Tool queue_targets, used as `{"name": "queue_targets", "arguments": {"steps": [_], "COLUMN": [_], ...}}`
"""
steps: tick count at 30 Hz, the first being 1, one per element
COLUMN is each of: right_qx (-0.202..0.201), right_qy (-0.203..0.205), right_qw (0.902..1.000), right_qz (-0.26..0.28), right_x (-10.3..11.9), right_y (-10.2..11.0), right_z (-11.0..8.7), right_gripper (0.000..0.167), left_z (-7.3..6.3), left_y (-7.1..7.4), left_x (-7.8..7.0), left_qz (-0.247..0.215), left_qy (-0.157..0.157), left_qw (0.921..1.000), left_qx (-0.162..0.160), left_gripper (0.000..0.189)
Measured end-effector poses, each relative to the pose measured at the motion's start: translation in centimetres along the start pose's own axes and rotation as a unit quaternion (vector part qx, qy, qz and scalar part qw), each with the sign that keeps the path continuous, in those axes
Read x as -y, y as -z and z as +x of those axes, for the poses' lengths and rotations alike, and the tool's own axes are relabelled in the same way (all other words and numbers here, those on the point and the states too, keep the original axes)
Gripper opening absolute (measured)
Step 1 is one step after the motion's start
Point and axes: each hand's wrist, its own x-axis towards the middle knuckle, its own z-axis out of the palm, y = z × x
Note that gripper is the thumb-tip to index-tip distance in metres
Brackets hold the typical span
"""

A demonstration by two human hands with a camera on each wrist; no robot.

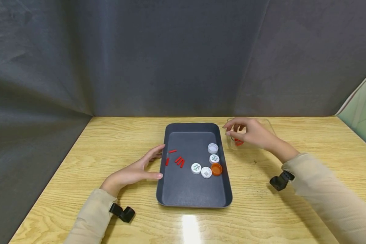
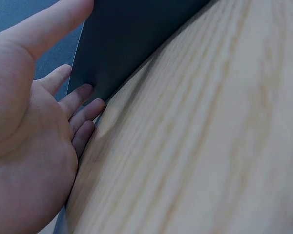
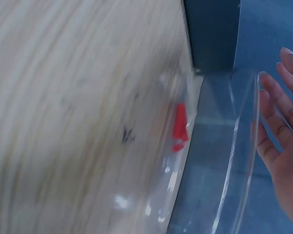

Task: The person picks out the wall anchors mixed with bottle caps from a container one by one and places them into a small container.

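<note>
On the table stands a dark grey tray (image 1: 189,195). My left hand (image 1: 137,170) is at its left side, with thumb and fingers spread and touching the rim. In the left wrist view, the fingers of that hand (image 2: 39,117) lie against the tray's outer wall (image 2: 122,44). My right hand (image 1: 250,131) hovers over a clear plastic box (image 1: 269,125) to the right of the tray, its fingers loosely bent and nothing visible between them. Inside the box lie red pieces (image 3: 180,124), partly hidden by the hand in the head view.
Several short red sticks (image 1: 178,159) lie in the tray's left half. Toward its right side are several round white caps (image 1: 196,168), some with printed tops, and an orange cap (image 1: 216,169). A dark grey curtain (image 1: 183,61) hangs behind the wooden table (image 1: 125,135).
</note>
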Motion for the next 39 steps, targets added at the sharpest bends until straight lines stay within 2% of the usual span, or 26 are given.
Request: {"name": "queue_targets", "arguments": {"steps": [9, 16, 21, 31, 39], "right_qx": [0.027, 0.049, 0.084, 0.14, 0.165], "right_qy": [0.001, 0.034, 0.044, 0.039, 0.059], "right_qw": [0.9995, 0.9967, 0.9929, 0.9867, 0.9828], "right_qz": [0.019, 0.055, 0.073, 0.072, 0.057], "right_x": [1.9, 3.4, 4.2, 5.9, 6.6], "right_y": [-0.9, -1.8, -2.8, -5.0, -6.5], "right_z": [0.4, 0.8, 1.1, 1.4, 2.1], "right_gripper": [0.021, 0.02, 0.021, 0.023, 0.02], "left_z": [0.0, 0.0, -0.1, -0.1, -0.1], "left_y": [-0.1, -0.1, -0.1, -0.1, -0.1], "left_x": [-0.1, -0.1, -0.1, -0.3, -0.3], "left_qz": [-0.003, 0.0, 0.0, -0.004, -0.006], "left_qy": [0.0, 0.005, 0.006, -0.003, 0.002], "left_qw": [1.0, 1.0, 1.0, 1.0, 1.0], "left_qx": [0.0, -0.002, -0.003, 0.0, 0.0], "left_gripper": [0.094, 0.094, 0.094, 0.094, 0.094]}}
